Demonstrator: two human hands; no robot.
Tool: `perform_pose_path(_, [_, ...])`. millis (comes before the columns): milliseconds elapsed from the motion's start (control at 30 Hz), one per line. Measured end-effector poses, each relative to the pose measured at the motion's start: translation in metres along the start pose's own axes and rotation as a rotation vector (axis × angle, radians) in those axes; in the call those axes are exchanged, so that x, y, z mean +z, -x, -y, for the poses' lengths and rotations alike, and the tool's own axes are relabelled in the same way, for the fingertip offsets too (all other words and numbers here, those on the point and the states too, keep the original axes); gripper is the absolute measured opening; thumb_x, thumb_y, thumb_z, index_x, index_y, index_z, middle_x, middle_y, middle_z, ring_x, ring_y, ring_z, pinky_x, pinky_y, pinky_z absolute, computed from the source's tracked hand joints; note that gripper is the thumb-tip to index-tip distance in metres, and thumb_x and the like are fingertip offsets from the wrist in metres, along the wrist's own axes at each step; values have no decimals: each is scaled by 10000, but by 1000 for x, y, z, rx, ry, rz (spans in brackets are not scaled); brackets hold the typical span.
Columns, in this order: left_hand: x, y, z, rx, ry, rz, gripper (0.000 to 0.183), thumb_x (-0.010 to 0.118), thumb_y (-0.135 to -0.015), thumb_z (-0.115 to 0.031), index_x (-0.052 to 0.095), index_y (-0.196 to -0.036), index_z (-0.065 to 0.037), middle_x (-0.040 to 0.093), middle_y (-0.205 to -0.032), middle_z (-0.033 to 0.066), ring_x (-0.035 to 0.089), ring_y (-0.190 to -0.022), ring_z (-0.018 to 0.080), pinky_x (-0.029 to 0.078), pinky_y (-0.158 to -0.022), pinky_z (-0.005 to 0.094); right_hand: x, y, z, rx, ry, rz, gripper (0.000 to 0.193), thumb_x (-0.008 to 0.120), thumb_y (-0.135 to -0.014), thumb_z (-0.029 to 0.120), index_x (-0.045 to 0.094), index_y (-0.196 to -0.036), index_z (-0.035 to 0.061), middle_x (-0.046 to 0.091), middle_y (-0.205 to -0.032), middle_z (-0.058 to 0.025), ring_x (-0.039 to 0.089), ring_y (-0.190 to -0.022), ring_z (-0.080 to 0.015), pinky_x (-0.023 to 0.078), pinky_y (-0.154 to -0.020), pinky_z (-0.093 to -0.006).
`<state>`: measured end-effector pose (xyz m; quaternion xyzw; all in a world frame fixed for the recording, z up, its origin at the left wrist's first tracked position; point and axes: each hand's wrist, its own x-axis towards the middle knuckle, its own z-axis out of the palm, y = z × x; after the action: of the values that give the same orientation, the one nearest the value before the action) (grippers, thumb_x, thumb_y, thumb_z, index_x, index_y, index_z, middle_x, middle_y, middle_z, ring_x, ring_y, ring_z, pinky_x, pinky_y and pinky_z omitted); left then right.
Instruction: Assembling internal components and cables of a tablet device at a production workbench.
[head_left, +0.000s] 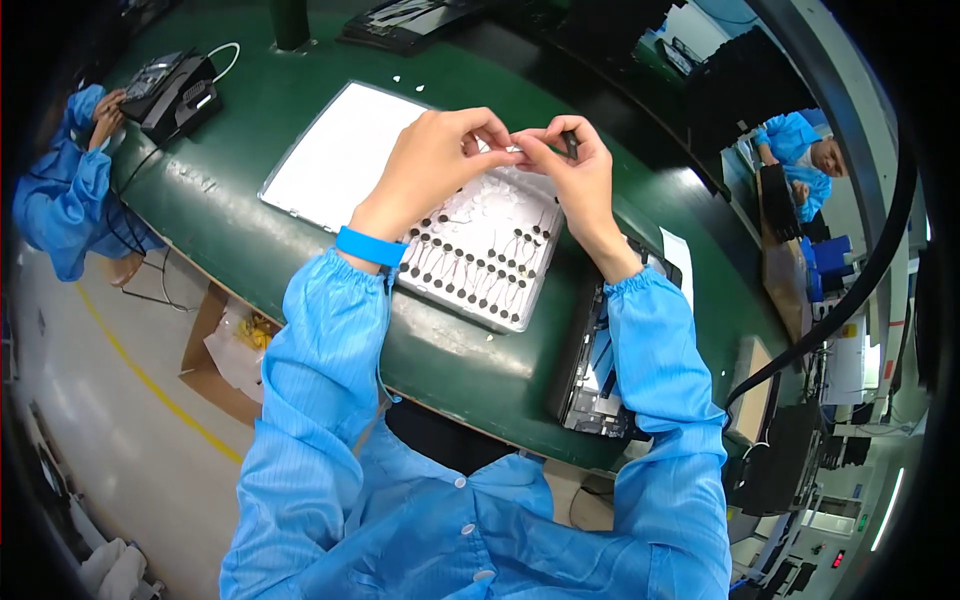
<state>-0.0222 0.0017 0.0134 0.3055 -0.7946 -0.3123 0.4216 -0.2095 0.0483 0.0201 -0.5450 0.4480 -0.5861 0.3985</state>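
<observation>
While the left hand [435, 150] pinches a white piece [516, 150], the right hand [580, 175] grasps a black tool [570, 144] (print illegible).

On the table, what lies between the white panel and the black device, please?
In the head view, a white tray with small black parts, then green tabletop.

No text can be read anywhere in view. A small pale patch [204, 101] on the black device [180, 104] at the left shows no legible characters, and the red display [838, 559] and green sign [862, 522] at the lower right are too tiny to read.
</observation>
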Motion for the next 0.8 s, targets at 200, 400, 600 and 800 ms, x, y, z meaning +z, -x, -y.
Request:
perform_pose_path(200, [0, 0, -8, 134, -109, 4, 159, 787, -787, -124, 699, -890, -41, 709, -856, 39, 658, -704, 158, 515, -638, 278, -2, 3, 4, -39, 17, -7, 195, 686, -900, 4, 517, -994, -16, 685, -959, -151, 711, -842, -180, 608, -725, -262])
perform_pose_path(400, [1, 2, -12, 178, -217, 0, 157, 779, -807, -144, 676, -882, -50, 679, -841, 34, 640, -688, 167, 494, -609, 302, -5, 1, 2, -39, -24, 33, 207, 695, -895, 12, 514, -989, -22, 681, -949, -146, 718, -839, -181, 612, -718, -263])
perform_pose_path(600, [-4, 3, -13, 208, -291, 74, 132, 734, -841, -157, 651, -890, -67, 673, -843, 44, 626, -693, 223, 491, -612, 334, -9, 0, 2, -16, -18, -32, 191, 680, -906, 7, 507, -982, -20, 683, -960, -159, 725, -843, -200, 611, -722, -268])
perform_pose_path(800, [-3, 4, -26, 136, -272, 68, 158, 742, -838, -181, 647, -893, -68, 676, -844, 38, 601, -655, 206, 476, -594, 324, -12, 0, 2, -49, 7, -14, 175, 670, -911, -2, 509, -976, -20, 683, -960, -159, 722, -831, -191, 610, -723, -266])
